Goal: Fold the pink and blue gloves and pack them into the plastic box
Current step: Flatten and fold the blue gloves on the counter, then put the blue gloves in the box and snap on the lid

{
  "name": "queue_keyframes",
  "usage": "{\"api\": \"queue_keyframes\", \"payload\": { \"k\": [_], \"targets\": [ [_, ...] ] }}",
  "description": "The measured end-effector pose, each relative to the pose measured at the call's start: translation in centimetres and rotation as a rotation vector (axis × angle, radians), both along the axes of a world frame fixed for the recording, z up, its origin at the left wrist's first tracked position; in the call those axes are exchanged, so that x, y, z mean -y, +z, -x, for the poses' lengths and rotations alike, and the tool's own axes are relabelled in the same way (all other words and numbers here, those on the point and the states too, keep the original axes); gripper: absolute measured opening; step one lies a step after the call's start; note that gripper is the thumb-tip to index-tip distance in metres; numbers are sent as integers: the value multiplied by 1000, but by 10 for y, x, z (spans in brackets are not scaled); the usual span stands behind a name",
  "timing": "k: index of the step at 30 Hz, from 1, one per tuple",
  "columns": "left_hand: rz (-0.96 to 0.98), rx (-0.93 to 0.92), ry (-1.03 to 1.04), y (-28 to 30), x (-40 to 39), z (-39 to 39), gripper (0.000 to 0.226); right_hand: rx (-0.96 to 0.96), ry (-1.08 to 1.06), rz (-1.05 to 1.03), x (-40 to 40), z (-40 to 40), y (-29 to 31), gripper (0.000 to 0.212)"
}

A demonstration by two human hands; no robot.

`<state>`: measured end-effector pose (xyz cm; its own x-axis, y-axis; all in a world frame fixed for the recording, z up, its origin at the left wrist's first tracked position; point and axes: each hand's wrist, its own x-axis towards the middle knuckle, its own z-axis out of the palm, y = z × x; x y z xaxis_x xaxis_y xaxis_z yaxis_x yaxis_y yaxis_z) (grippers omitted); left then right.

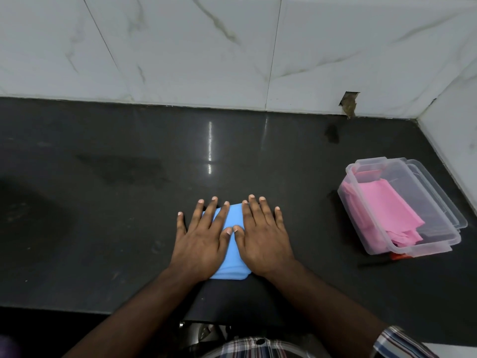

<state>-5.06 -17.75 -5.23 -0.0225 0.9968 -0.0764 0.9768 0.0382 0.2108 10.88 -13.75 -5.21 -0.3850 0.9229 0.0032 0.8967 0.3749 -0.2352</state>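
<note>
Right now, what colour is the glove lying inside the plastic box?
Pink glove, seen through the clear plastic box in the head view.

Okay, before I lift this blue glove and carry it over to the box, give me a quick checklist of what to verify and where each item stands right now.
1. Blue glove folded compact: ok, it lies as a flat bundle on the black counter.
2. Fold held down: ok, left hand and right hand press flat on it.
3. Grip ready for lifting: not ok, fingers are straight, nothing pinches the glove.
4. Plastic box open: ok, no lid on top.
5. Pink glove packed: ok, it lies inside.
6. Room left in the box: cannot tell.
</note>
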Motion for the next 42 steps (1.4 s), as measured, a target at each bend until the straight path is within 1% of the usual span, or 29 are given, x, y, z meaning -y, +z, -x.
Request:
{"api": "queue_keyframes", "payload": {
  "k": [5,9,11,14,17,19,22,25,29,32,34,37,40,42],
  "targets": [
    [30,-3,-10,4,1,1,66,24,11,34,1,-1,3,66],
    [72,1,-12,15,-5,1,71,-66,-14,78,-5,-11,20,65],
    [56,18,-14,23,-8,-3,72,-95,-38,88,-9,-21,31,63],
    [-15,49,-53,33,-15,-25,72,-96,-47,42,-12,-40,44,61],
    [-87,150,-119,44,-26,-63,69,-73,-56,18,-14,-59,56,62],
    [-129,263,-155,50,-36,-92,62,-75,-75,-7,-17,-75,66,64],
    [-111,456,-172,59,-55,-137,58,-91,-136,-27,-26,-108,81,63],
    [-72,607,-190,64,-69,-181,59,-96,-229,-13,-36,-149,92,66],
    [-73,729,-189,68,-80,-225,63,-56,-388,-13,-50,-206,100,70],
    [-66,752,-172,68,-87,-243,65,-8,-517,-39,-59,-243,103,70],
    [-55,757,-155,66,-90,-251,67,-48,-576,-11,-64,-257,102,66],
    [-46,773,-129,63,-96,-257,68,-223,-624,97,-68,-262,100,59],
    [-69,780,-104,61,-104,-254,66,-284,-581,119,-68,-257,101,57],
    [-84,771,-89,61,-108,-247,64,-296,-545,131,-68,-249,101,59]
  ]
}}
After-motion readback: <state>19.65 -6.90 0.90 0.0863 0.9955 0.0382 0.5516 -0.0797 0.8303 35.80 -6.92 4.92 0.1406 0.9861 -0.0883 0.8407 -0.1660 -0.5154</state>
